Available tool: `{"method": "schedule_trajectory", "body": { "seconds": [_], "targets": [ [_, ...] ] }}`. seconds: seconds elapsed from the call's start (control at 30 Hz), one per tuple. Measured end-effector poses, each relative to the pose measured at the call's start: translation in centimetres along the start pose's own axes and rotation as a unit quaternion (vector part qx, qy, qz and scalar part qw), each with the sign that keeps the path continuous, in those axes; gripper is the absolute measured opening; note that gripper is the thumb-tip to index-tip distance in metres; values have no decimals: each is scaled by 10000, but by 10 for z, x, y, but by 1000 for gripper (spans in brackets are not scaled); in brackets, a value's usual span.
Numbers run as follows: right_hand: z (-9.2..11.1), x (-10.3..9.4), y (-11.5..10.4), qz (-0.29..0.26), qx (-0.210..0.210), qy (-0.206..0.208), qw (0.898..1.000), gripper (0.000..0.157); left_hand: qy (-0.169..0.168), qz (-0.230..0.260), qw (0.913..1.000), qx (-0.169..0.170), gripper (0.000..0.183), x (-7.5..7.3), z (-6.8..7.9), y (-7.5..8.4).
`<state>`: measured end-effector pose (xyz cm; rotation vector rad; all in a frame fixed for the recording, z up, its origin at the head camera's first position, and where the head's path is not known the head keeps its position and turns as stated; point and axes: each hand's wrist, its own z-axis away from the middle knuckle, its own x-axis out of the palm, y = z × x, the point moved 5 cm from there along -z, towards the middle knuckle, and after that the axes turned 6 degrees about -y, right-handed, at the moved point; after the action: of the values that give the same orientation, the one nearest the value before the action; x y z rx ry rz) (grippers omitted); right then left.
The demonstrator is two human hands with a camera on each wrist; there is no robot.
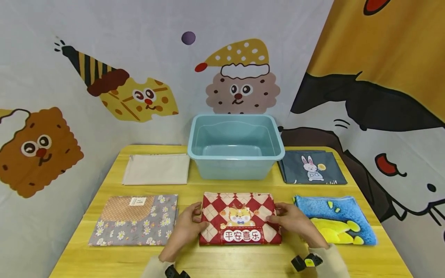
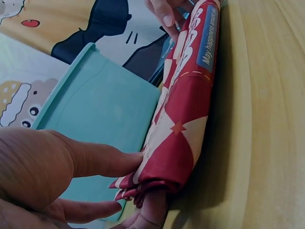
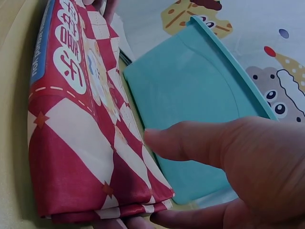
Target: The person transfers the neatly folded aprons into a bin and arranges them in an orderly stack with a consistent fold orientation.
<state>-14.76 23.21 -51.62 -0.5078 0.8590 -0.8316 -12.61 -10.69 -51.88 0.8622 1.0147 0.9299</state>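
A folded red-and-cream diamond-patterned cloth (image 1: pixel 240 216) with a cartoon animal and white lettering lies flat at the front middle of the table. At its left edge, my left hand (image 1: pixel 189 226) pinches it, thumb on top and fingertips tucked beneath the folds, as the left wrist view shows. My right hand (image 1: pixel 295 222) is at the opposite edge. Its thumb (image 3: pixel 181 140) is over the top side and some fingers reach under the bottom layer. The cloth's folded front edge, with a blue label strip (image 2: pixel 208 38), faces me.
Behind the cloth stands a light blue plastic tub (image 1: pixel 236 168). Around it lie a folded cream cloth (image 1: pixel 156 170), a dark rabbit-print cloth (image 1: pixel 313 168), a grey daisy-print cloth (image 1: pixel 135 224) and a fuzzy blue-and-yellow cloth (image 1: pixel 337 220). A cartoon-printed curtain (image 1: pixel 149 38) hangs behind the table.
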Motion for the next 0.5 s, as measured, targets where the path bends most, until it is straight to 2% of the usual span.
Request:
{"method": "schedule_trajectory", "body": {
  "seconds": [0.2, 0.33, 0.5],
  "targets": [
    [-4, -1, 0, -80, 304, 17, 9995, 80, -5, 59, 9996, -286, 77, -2, -1, 0],
    [-4, 0, -1, -35, 391, -8, 9992, 84, 0, 106, 9994, -329, 76, -3, -3, -2],
    [-3, 0, 1, 178, 413, 69, 9990, 75, -190, 364, 9986, -319, 74, -3, -6, -6]
  ]
}}
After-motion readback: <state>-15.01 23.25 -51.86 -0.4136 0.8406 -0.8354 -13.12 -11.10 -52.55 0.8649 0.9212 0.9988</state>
